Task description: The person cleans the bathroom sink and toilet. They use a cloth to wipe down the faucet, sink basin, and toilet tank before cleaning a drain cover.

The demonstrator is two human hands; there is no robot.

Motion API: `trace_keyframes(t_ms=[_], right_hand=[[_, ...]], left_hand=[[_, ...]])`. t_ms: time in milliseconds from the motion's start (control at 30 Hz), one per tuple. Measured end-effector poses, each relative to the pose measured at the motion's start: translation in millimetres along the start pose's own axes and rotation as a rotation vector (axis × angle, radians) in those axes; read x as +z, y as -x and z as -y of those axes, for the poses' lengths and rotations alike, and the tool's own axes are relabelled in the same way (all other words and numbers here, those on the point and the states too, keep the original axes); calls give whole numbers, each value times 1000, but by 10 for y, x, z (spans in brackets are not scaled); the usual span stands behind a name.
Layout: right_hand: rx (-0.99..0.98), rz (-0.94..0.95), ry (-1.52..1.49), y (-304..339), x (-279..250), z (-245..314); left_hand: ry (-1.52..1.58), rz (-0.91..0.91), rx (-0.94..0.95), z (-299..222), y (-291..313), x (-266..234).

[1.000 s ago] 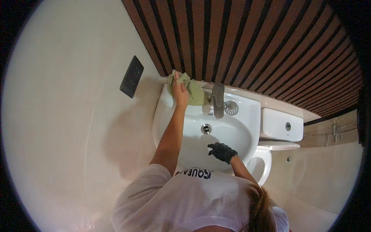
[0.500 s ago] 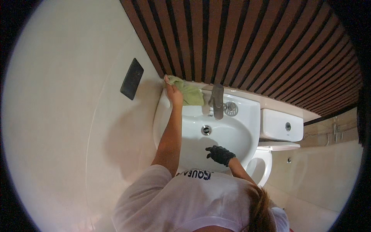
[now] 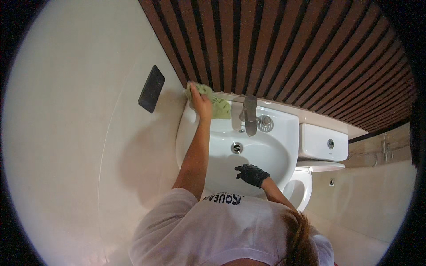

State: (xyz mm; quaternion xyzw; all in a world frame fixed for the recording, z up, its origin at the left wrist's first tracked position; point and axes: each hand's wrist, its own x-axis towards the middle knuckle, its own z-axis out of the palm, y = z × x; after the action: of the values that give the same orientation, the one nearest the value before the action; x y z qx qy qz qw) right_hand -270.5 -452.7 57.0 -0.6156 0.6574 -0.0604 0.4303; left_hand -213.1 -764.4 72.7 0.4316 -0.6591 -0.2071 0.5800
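My bare left hand is closed on a light green cloth. It presses part of the cloth against the back left corner, where the ledge meets the slatted wall. The rest of the cloth hangs loosely over the back rim of the white sink. My right hand, in a black glove, hovers over the front of the basin. Its fingers are loosely bent and apart, with nothing in them. Between the hands lies the round drain. A dark grey faucet stands right of the cloth.
A soap dish with a round item sits right of the faucet. Beyond the sink's right side is a white toilet with its lid raised. Brown slatted panelling rises behind. A black rectangular plate is on the left wall.
My left hand has moved slightly up and to the right, and the cloth has bunched up more under it. My right hand has barely shifted.
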Motion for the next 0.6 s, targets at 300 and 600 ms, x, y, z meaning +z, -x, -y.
trace_keyframes(t_ms=[300,600], right_hand=[[48,40,-19,109,36,-132],[-65,-86,33,118,297,-335]], left_hand=[[423,267,25,-1290,-55,38],[263,323,174,-604,474,192]])
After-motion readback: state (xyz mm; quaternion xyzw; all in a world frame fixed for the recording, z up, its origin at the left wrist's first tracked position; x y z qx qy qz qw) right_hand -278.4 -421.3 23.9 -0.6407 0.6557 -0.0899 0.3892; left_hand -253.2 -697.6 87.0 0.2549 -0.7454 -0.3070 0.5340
